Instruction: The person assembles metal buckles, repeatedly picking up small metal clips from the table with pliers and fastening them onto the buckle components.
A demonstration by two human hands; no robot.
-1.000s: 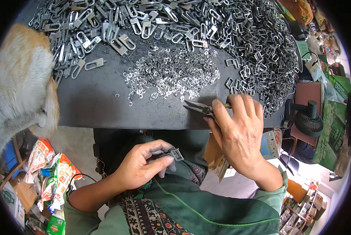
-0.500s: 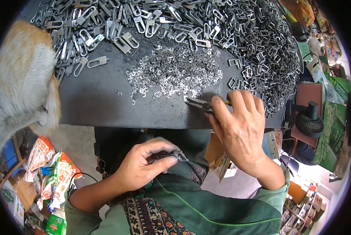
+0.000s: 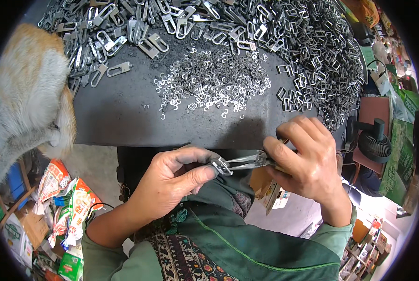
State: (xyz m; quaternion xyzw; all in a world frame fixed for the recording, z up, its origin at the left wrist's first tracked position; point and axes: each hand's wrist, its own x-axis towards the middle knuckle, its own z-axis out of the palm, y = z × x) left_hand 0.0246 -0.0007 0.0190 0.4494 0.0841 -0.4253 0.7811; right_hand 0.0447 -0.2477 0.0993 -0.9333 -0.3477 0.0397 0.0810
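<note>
My left hand [image 3: 174,185] pinches a small metal bracket part [image 3: 222,166] between thumb and fingers, just in front of the table's edge. In my right hand [image 3: 307,157] are needle-nose pliers [image 3: 249,161], whose jaws point left and reach the bracket part. Whether the jaw tips hold a tiny ring is too small to tell. On the table beyond lies a heap of small C-shaped metal rings [image 3: 214,82]. Slotted metal plates [image 3: 118,69] are piled behind and left of it, and rectangular metal brackets [image 3: 307,56] on the right.
The dark table [image 3: 120,124] spans the far side. At its left edge is an orange and white cat [image 3: 31,89]. A small black fan [image 3: 375,143] stands right, near a green box [image 3: 401,157]. Printed plastic bags [image 3: 80,206] sit on the floor at lower left.
My right hand has drawn the pliers back from the ring heap toward me, to the bracket part. My left hand has risen slightly and turned that part toward the jaws.
</note>
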